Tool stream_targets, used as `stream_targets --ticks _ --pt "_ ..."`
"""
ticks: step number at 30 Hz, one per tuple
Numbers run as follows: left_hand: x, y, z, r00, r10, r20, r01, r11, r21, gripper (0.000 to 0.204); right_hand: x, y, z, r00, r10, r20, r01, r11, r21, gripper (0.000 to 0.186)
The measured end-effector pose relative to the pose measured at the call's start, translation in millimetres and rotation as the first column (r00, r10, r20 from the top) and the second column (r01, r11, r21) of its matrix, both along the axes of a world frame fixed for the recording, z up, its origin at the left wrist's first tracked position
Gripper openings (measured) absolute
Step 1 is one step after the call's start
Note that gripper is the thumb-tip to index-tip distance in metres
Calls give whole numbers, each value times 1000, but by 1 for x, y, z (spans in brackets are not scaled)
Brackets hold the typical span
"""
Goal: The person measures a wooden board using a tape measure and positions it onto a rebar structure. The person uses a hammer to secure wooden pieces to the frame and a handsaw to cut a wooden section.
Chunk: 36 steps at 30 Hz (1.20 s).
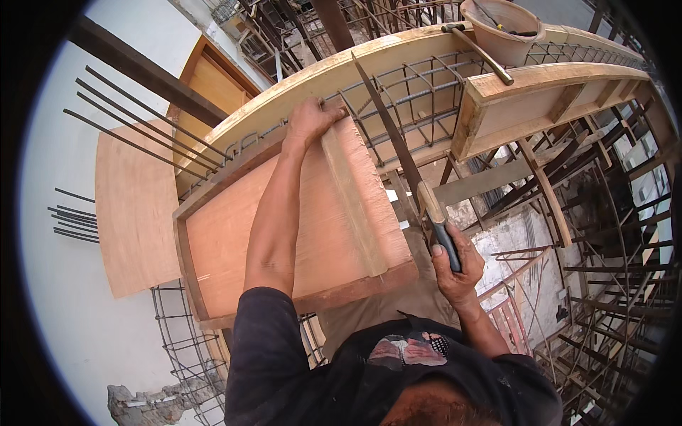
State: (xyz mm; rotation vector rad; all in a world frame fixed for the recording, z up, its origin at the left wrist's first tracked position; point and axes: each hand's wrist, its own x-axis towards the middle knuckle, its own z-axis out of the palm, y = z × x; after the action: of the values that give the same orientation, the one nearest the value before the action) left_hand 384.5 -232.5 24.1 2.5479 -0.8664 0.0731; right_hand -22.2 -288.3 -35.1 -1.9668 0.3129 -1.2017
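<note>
A framed plywood panel [241,241] lies in front of me, with wooden battens along its edges and a batten [348,192] near its rough right-hand edge. My left hand [314,122] is closed over the panel's far end, fingers curled about the top of that batten. In my right hand [460,270] is a handsaw [389,124], gripped by its wood and dark blue handle. The long blade points up and away, just right of the panel's ragged edge, and appears apart from it.
Beyond the panel runs a curved formwork board [284,85] beside a rebar cage [412,89]. A hammer [479,53] and a bucket [497,32] rest at the far right, by another framed panel [526,106]. Bare rebar ends [135,124] stick out at left; timber props [547,192] stand at right.
</note>
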Motion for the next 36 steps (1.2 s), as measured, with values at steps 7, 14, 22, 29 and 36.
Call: stream_targets --ticks 7,14,22,29,36 --pt "24 -61 -17 994 -61 89 58 998 32 54 7 -29 26 1000 6 26 -2 992 -127 50" --pt "14 -93 -54 999 44 7 -45 997 68 63 10 -50 21 999 12 -44 -11 1000 23 47" --pt "37 -87 -58 992 117 -52 -111 988 106 62 32 -58 15 999 41 -3 -40 998 48 41" --pt "54 -80 -66 986 137 -101 -134 991 30 52 41 -57 26 996 78 -44 -77 997 26 44" --pt "56 -84 -67 982 89 -166 -101 993 -64 50 41 -58 35 984 123 -132 -123 992 9 51"
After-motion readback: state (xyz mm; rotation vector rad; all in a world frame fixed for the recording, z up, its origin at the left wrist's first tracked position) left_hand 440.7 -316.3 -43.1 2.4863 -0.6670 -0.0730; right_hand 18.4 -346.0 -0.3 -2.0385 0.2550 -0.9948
